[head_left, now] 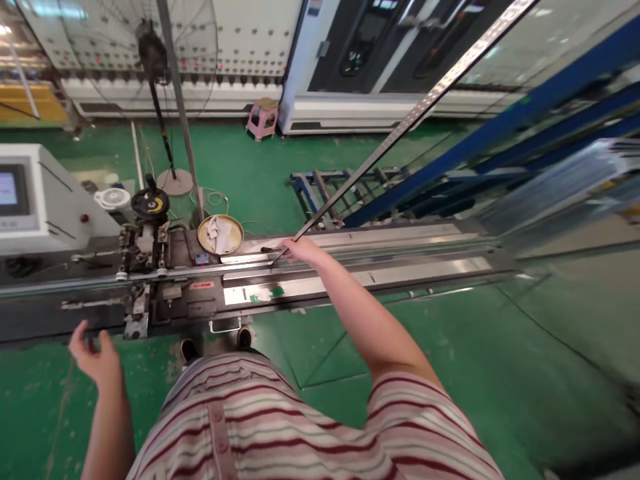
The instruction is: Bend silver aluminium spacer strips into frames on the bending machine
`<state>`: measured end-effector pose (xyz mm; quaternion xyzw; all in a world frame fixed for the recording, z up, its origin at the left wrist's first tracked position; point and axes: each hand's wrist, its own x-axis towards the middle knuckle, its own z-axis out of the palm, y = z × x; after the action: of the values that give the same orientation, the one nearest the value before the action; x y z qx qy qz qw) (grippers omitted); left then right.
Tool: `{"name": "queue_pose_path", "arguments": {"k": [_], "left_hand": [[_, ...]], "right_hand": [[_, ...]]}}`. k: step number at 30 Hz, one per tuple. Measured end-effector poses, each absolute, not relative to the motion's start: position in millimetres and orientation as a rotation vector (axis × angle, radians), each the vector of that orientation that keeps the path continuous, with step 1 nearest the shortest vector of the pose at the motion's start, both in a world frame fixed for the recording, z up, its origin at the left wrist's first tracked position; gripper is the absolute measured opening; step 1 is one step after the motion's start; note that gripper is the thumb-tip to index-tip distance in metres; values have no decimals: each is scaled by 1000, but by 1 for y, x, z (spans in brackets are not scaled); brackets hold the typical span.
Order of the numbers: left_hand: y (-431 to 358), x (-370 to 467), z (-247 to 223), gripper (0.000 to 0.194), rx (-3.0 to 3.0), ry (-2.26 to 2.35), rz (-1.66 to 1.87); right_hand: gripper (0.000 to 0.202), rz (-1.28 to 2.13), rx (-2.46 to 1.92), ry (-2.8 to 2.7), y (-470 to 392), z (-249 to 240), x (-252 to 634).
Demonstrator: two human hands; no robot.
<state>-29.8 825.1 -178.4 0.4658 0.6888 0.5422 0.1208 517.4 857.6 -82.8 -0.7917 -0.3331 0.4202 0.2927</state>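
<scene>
My right hand (pixel 303 251) is closed round the lower end of a long, thin metal strip (pixel 370 160). The strip slants up to the right, its upper part dotted with small bright spots. Its low end is just over the rail of a long metal bench (pixel 360 279). A small dark object (pixel 270 249) lies beside my fingertips; its kind is unclear. My left hand (pixel 95 353) hovers off the bench's front edge at the left, fingers apart and nothing in them. The nearest thing to it is a clamp-like metal fixture (pixel 137 313) on the bench.
A round tray (pixel 202 235) with a crumpled cloth (pixel 219 235) sits on the bench. Left of it are a black handwheel (pixel 150 204) and a control box (pixel 65 200). Behind stand a fan (pixel 153 53), a pink stool (pixel 261 120) and blue beams (pixel 500 120). A drawer handle (pixel 225 328) juts out in front.
</scene>
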Motion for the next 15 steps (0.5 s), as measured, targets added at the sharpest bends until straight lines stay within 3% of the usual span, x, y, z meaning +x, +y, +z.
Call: {"name": "queue_pose_path", "arguments": {"k": [5,15], "left_hand": [[800,-34,-211,50,1127,1987,1654],[764,-102,-225,35,1012,2006,1717]], "right_hand": [[25,1170,-2048,-1085,883,-93,447],[25,1198,-1887,-1440,929,-125,294]]}}
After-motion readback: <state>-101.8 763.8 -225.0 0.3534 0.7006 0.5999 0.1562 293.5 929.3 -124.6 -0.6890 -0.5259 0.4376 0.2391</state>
